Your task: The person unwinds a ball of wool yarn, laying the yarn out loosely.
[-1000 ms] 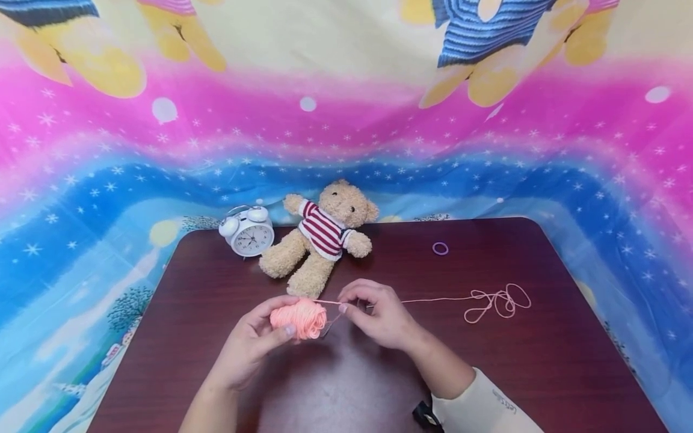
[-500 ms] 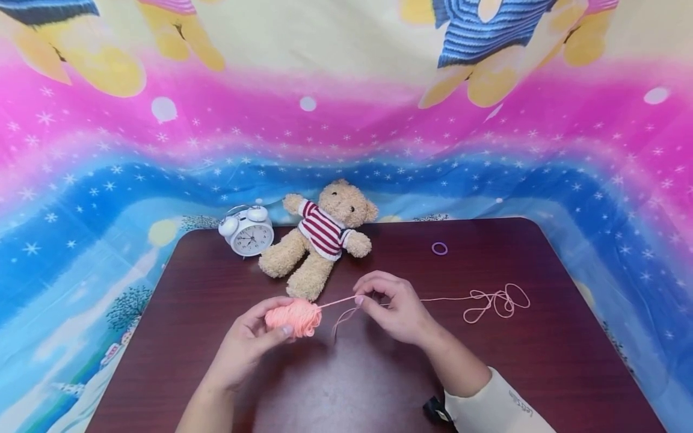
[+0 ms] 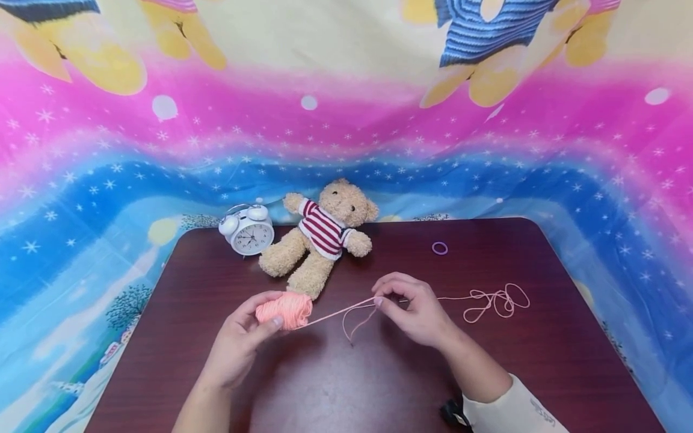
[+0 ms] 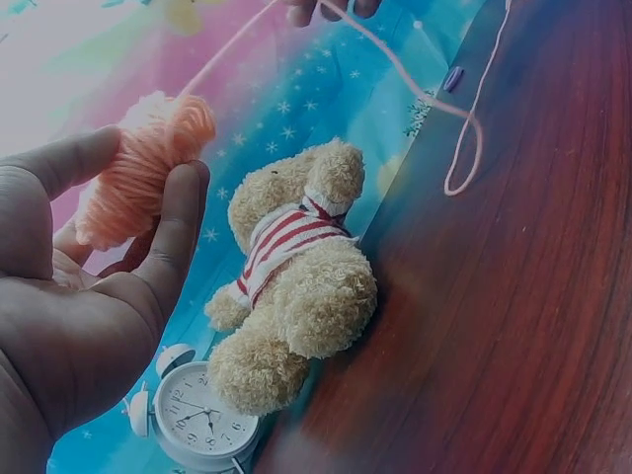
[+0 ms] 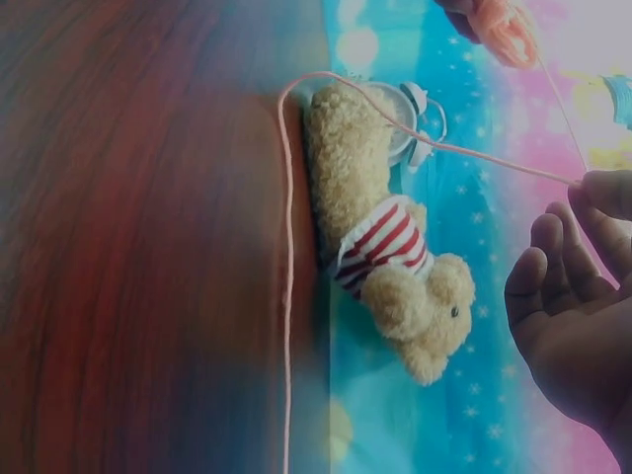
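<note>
My left hand grips a small skein of peach yarn between thumb and fingers, held up over the table. From the skein a strand runs taut to my right hand, whose thumb and forefinger pinch it. In the right wrist view the pinch on the yarn shows at the right edge, with the other fingers loosely bent. Below the pinch, slack yarn hangs in a loop. The strand carries on to a loose tangle of yarn lying on the table at the right.
A teddy bear in a red-and-white striped shirt lies at the back of the dark wooden table. Left of it stands a white twin-bell alarm clock. A purple ring lies at the back right. A patterned cloth hangs behind.
My right hand has moved right, drawing a longer strand out from the skein. The left hand has shifted slightly left with the skein. The slack loop has moved right with the right hand.
</note>
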### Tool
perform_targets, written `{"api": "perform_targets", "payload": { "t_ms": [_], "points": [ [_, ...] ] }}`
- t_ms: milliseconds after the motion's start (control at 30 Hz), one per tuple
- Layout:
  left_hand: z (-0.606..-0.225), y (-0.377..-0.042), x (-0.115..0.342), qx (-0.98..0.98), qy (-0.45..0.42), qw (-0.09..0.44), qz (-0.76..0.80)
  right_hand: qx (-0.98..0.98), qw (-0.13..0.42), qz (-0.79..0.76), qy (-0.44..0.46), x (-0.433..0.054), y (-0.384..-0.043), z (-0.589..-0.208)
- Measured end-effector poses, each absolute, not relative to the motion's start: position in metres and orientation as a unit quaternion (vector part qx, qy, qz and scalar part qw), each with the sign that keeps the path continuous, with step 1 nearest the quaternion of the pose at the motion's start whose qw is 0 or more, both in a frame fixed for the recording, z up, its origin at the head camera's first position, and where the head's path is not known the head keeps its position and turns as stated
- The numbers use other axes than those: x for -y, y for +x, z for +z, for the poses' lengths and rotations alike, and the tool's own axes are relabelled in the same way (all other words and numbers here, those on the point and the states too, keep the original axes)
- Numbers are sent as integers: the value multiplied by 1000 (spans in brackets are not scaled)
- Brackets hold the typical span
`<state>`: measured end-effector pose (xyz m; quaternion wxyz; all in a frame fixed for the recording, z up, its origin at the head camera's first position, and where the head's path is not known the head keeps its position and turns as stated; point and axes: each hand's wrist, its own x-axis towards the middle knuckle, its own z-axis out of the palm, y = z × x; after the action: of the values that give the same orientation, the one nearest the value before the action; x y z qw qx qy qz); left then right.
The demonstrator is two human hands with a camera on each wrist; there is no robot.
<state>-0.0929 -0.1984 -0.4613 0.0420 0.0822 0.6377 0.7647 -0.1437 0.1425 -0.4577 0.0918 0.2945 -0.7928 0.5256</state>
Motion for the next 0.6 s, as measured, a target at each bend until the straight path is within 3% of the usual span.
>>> {"api": "perform_targets", "payload": {
  "t_ms": [600],
  "points": [
    [-466, -92, 214, -642, 78, 35, 762, 823, 112, 508, 228, -187, -146, -455]
  ]
}}
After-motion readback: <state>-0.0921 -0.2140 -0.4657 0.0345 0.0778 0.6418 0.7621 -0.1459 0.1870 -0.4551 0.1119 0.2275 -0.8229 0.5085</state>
